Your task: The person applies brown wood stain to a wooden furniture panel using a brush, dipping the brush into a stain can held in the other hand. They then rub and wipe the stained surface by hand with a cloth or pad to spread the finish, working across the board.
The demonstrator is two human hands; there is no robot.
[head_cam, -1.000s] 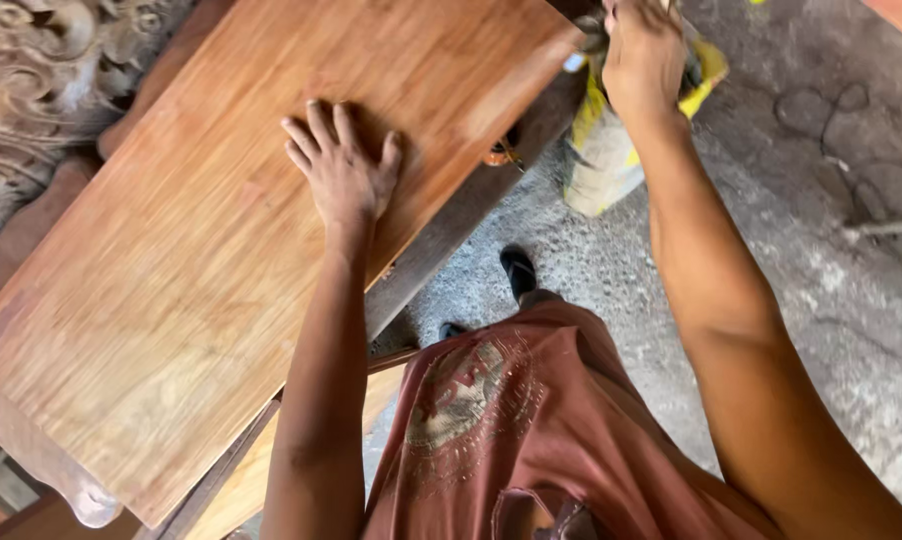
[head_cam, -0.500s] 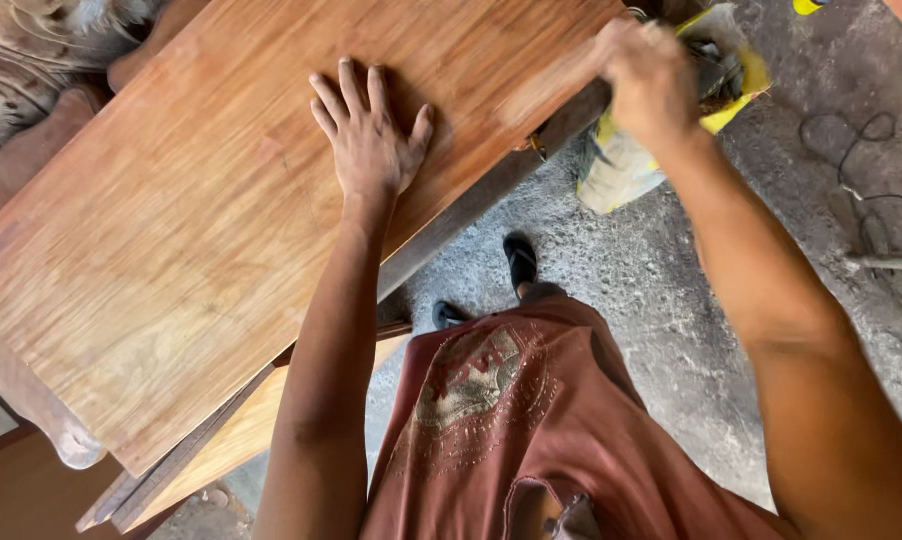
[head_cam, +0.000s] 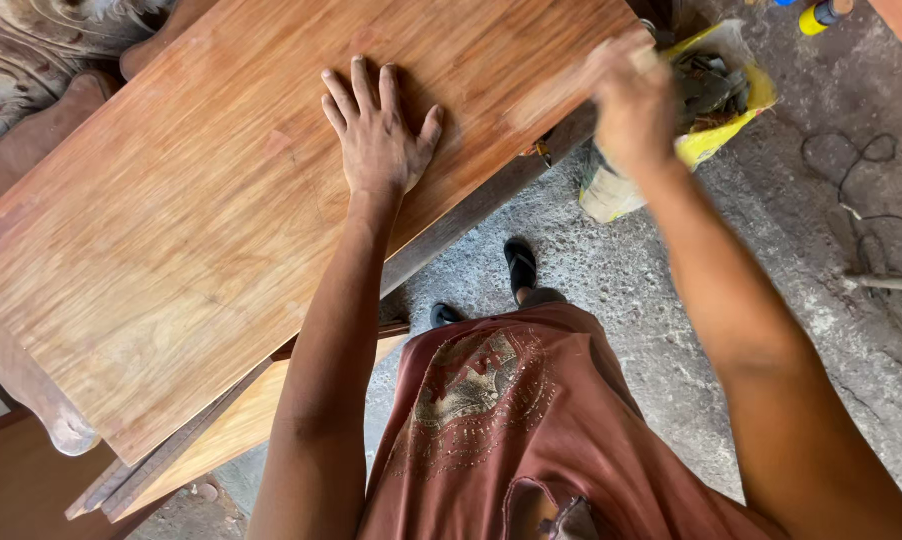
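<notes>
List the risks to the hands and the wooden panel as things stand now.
1. The left hand lies flat on the wooden panel, so it may be in the way if the blurred right hand at the panel's edge slips toward it.
2. The panel overhangs its support toward the person, so pressing down might tip it.
3. A cable on the concrete floor could snag a foot.

head cam | looks steeply down from above | close over wooden panel (head_cam: 221, 220) | concrete floor (head_cam: 671, 330) below
</notes>
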